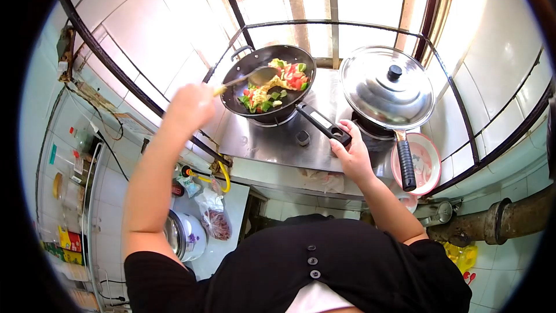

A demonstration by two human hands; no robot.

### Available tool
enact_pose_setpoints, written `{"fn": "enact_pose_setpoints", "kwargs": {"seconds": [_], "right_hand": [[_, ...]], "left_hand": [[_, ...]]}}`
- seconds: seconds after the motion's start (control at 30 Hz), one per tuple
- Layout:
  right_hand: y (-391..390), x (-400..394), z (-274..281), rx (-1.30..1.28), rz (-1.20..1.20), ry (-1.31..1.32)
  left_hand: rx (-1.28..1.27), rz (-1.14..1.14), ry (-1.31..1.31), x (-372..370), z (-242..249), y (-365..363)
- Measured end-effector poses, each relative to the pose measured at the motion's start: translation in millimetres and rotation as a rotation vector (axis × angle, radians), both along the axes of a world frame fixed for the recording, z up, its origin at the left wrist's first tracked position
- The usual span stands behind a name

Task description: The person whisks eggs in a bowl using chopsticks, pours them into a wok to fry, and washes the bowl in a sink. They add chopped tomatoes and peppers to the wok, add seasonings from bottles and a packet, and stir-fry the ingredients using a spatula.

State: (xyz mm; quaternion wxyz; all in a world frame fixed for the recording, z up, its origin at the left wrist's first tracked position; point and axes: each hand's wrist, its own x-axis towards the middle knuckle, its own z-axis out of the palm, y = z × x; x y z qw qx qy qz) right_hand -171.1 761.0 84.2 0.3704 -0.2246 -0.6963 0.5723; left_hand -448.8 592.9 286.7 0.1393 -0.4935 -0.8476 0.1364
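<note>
My left hand (pixel 193 106) is closed round the light-coloured handle of a ladle (pixel 263 74) and slightly blurred. The ladle's rounded metal head reaches into a black wok (pixel 234 84) on the left side of the stove. Inside, chopped food (pixel 275 88) in red, green and yellow pieces lies mostly on the right and near sides. My right hand (pixel 353 152) grips the end of the wok's long black handle (pixel 318 119). Close to that hand, a pan with a shiny domed lid (pixel 387 87) stands on the stove's right side, its handle pointing towards me.
A red-rimmed bowl (pixel 425 168) sits partly beneath the lidded pan's handle. Dark metal bars (pixel 336 22) curve behind the steel stove top (pixel 260 142). At lower left are a white pot (pixel 194 236), a plastic bag (pixel 215 217) and a yellow hose (pixel 225 177). A thick pipe (pixel 492 223) runs at right.
</note>
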Motion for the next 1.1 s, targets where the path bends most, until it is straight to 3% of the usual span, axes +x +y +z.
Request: {"fn": "enact_pose_setpoints", "kwargs": {"seconds": [0.07, 0.13, 0.2, 0.3, 0.4, 0.43, 0.57, 0.7, 0.87, 0.97, 1.07, 1.1], "right_hand": [[2, 0, 1, 0.247, -0.074, -0.022], [1, -1, 9, 0.404, -0.109, -0.049], [-4, 0, 24, 0.472, -0.113, -0.083], [-2, -2, 22, 0.5, -0.103, -0.074], [1, -2, 18, 0.519, -0.1, -0.04], [3, -4, 14, 0.545, -0.107, -0.019], [0, 0, 18, 0.444, -0.064, -0.049], [2, 1, 22, 0.495, -0.071, -0.085], [-1, -1, 21, 0.474, -0.087, -0.064], [-2, -2, 18, 0.45, -0.093, -0.088], [-3, -3, 19, 0.445, -0.103, -0.095], [-4, -3, 20, 0.446, -0.104, -0.095]], "left_hand": [[-0.067, 0.195, 0.004, 2, 37, 13], [-0.076, 0.121, 0.146, -6, 61, 28], [-0.355, 0.489, -0.094, 21, 101, 71], [-0.438, 0.689, -0.155, -17, 98, 98], [-0.44, 0.813, -0.434, -67, 77, 84], [-0.418, 0.754, -0.531, -82, 66, 69], [0.053, 0.621, -0.863, -100, -28, 29], [0.248, 0.379, -0.67, -86, -60, 17], [0.281, -0.044, -0.185, -61, -32, -19], [0.294, 0.125, -0.309, -52, 11, -26], [-0.056, 0.131, 0.059, -40, 38, 3], [-0.132, 0.256, 0.043, -36, 43, 19]]}}
